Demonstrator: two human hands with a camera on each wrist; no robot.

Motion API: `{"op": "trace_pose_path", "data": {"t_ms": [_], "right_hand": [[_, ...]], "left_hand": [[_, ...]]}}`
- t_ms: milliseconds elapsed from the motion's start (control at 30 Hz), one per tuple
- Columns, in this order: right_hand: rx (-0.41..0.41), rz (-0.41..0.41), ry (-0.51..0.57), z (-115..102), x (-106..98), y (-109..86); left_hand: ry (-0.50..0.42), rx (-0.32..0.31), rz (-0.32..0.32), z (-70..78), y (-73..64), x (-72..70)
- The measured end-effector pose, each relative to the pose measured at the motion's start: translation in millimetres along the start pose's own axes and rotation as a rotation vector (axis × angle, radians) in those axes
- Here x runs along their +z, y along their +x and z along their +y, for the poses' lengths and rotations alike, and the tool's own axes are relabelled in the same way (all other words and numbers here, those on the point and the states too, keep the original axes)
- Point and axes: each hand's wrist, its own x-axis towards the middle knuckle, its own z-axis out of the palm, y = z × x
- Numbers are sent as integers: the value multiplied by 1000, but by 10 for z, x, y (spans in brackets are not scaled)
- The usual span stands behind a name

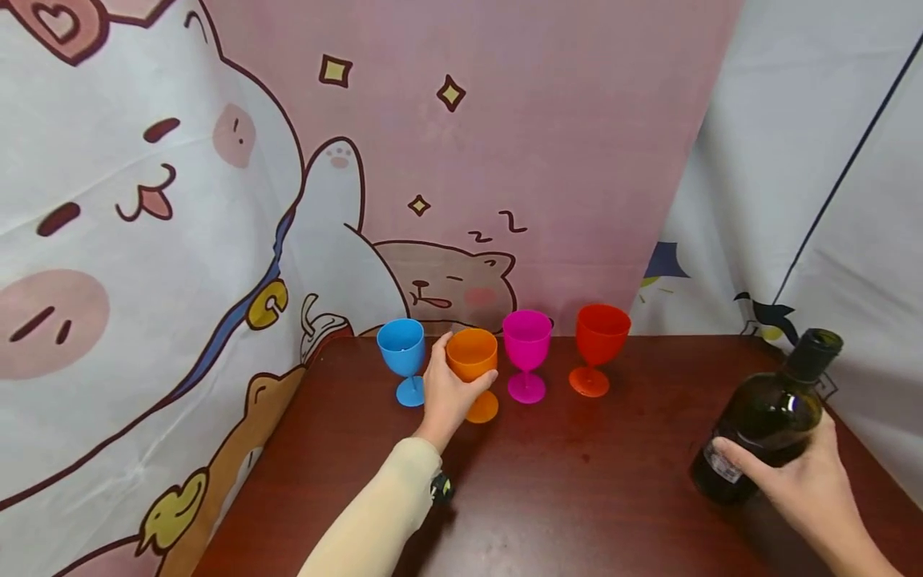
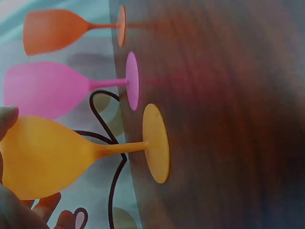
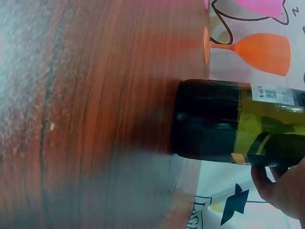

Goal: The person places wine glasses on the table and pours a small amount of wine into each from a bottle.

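Note:
My left hand (image 1: 447, 401) grips the bowl of an orange plastic goblet (image 1: 473, 365), thumb on one side and fingers round the other. In the left wrist view the round foot of this goblet (image 2: 156, 143) shows close over the dark tabletop. To its left is a blue goblet (image 1: 401, 350), beside my fingers. A magenta goblet (image 1: 527, 340) stands just to its right, with a red goblet (image 1: 602, 332) farther right. At the right side, my right hand (image 1: 811, 481) holds a dark green glass wine bottle (image 1: 757, 417) round its body, its uncapped mouth up.
The goblets line the back of a reddish-brown wooden table (image 1: 548, 497). Right behind them hangs a pink and white cloth (image 1: 562, 160) printed with cartoon animals, which also runs along the left and right sides.

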Motion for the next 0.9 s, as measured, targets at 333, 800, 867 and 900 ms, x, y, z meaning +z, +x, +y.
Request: {"op": "trace_pose_path", "data": {"t_ms": [333, 800, 867, 900], "right_hand": [[99, 41, -75, -29, 3, -14], [-243, -173, -346, -496, -6, 354], [-335, -214, -419, -640, -20, 461], [-379, -234, -456, -713, -25, 507]], "left_hand": [[-38, 133, -152, 131, -515, -87], [-117, 89, -229, 226, -686, 27], [-122, 94, -228, 225, -689, 26], [-123, 95, -226, 224, -690, 24]]}}
